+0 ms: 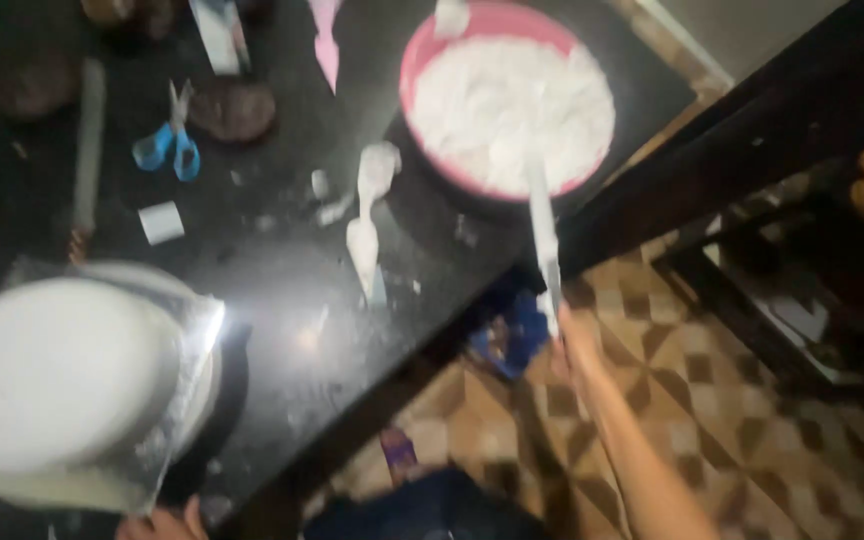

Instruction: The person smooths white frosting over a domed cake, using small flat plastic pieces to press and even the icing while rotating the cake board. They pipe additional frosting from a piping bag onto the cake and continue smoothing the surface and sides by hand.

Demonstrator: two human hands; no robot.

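On the dark table [282, 300] in front of me, far and to the right, sits a pink bowl [432, 50] full of white cream [512, 100]. My right hand [570, 335] is closed around the handle of a long flat spatula [542, 225], and its blade reaches up into the cream. The picture is blurry, so I cannot see my fingers well. Near me on the left is a round white cake [52, 370] sitting on a shiny silver board [187, 390]. My left hand [162, 523] shows only a little at the near edge, just below the board, and I cannot tell if it is open or holding something. In the middle of the table lies a white piping bag [367, 215], messy with cream. Far to the left are blue scissors [172, 145], with a small white scrap [161, 222] lying nearer to me than they are. Beside the scissors is a dark round thing [234, 110]. Under my right arm is a brown floor [752, 430] with a tile pattern.
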